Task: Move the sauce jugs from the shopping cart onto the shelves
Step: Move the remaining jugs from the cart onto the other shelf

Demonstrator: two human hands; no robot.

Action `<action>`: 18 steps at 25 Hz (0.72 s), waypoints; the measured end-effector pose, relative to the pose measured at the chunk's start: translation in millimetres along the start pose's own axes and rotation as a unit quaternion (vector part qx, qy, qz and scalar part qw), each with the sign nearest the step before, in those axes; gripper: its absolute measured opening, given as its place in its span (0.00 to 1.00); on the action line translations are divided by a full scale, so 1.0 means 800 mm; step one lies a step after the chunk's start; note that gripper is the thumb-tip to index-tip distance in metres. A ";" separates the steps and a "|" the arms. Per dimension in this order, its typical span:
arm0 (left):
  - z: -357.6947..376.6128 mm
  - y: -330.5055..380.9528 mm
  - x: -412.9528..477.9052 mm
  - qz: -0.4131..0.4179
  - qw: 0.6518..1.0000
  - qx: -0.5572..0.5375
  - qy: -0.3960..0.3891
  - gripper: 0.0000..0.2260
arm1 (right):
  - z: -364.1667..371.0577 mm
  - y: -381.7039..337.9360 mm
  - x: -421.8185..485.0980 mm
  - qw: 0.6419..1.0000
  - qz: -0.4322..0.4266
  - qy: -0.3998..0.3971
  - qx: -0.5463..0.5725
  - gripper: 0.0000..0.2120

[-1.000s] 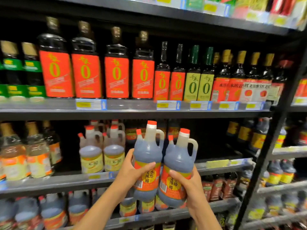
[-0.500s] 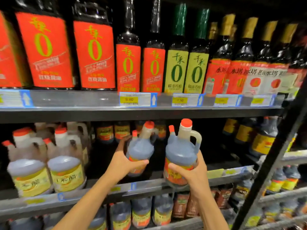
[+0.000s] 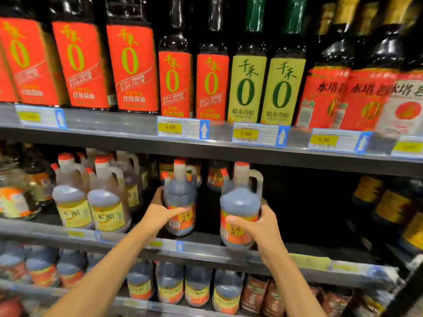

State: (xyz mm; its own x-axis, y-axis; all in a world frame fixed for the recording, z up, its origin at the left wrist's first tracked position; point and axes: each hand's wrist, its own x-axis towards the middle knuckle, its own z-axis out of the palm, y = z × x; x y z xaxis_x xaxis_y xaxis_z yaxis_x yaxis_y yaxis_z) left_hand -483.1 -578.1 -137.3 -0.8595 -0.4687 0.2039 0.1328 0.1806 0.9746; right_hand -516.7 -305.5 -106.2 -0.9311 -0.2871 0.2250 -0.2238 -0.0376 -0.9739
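Observation:
Two dark sauce jugs with red caps and orange labels are at the middle shelf (image 3: 206, 249). My left hand (image 3: 160, 215) grips the left jug (image 3: 180, 193), which stands further back on the shelf board. My right hand (image 3: 258, 227) grips the right jug (image 3: 239, 202) around its label, at the shelf's front edge; whether its base rests on the board I cannot tell. Both jugs are upright, handles to the right. The shopping cart is out of view.
Paler jugs with yellow labels (image 3: 107, 209) stand left of my hands on the same shelf. Right of the right jug is a dark gap. Tall bottles (image 3: 132, 69) fill the shelf above, more dark jugs (image 3: 170, 286) the shelf below. A black upright post (image 3: 409, 291) runs at right.
The camera has moved closer to the shelves. Both hands have pushed the jugs forward into the middle shelf, the left one going deeper; the jugs have moved apart.

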 end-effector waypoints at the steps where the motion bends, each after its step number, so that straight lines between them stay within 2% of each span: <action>1: -0.004 0.003 0.000 -0.007 1.000 0.005 -0.005 0.44 | 0.002 0.002 0.005 1.000 0.011 -0.004 0.012 0.32; 4: -0.017 0.008 0.011 -0.014 0.998 0.027 -0.048 0.33 | 0.010 0.014 0.023 0.999 0.031 -0.001 0.030 0.41; 8: -0.030 0.007 0.020 -0.035 0.989 0.096 -0.108 0.41 | 0.028 0.037 0.034 0.998 0.049 -0.015 0.034 0.39; 11: -0.031 -0.006 0.020 -0.031 0.981 0.146 -0.121 0.46 | 0.038 0.044 0.041 0.999 0.049 -0.016 0.005 0.38; 14: -0.032 -0.016 0.025 -0.019 0.977 0.175 -0.119 0.46 | 0.037 0.040 0.051 0.998 0.045 -0.031 -0.038 0.37; 18: -0.030 -0.008 0.027 -0.003 0.967 0.203 -0.152 0.42 | 0.040 0.044 0.053 0.995 0.038 -0.005 -0.097 0.36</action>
State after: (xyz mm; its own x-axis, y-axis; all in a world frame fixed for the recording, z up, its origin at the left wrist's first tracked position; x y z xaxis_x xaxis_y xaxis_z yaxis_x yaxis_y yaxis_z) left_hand -490.5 -610.5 -137.2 -0.9732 -0.2066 0.1012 -0.0249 0.5320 0.8464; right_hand -554.7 -349.8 -131.5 -0.9450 -0.2913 0.1489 -0.2043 0.1701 -0.9640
